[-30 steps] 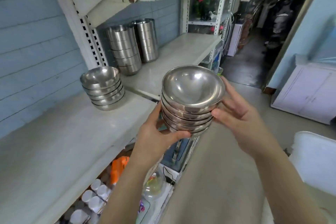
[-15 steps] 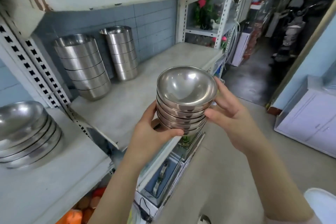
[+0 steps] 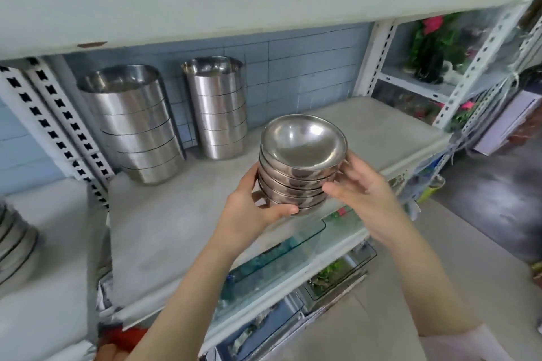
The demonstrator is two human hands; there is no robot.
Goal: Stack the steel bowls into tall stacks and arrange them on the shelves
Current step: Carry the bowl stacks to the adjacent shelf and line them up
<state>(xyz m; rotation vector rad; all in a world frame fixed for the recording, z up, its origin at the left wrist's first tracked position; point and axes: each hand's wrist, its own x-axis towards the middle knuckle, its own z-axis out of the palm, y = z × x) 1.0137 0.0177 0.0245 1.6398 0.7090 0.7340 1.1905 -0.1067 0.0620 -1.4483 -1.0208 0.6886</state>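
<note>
A stack of steel bowls point(image 3: 302, 155) is held in the air above the front part of the grey shelf point(image 3: 366, 132). The left hand point(image 3: 249, 211) grips its lower left side, thumb along the bottom bowls. The right hand point(image 3: 363, 193) grips its right side with curled fingers. At the shelf's back stand a wide tall stack point(image 3: 137, 126) and a narrow tall stack point(image 3: 218, 108), side by side.

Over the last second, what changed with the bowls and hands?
The held bowl stack was carried rightward, from beside the short stack to in front of the shelf bearing the wide tall stack and narrow tall stack. Nothing let go: left hand and right hand still grip its sides.
</note>
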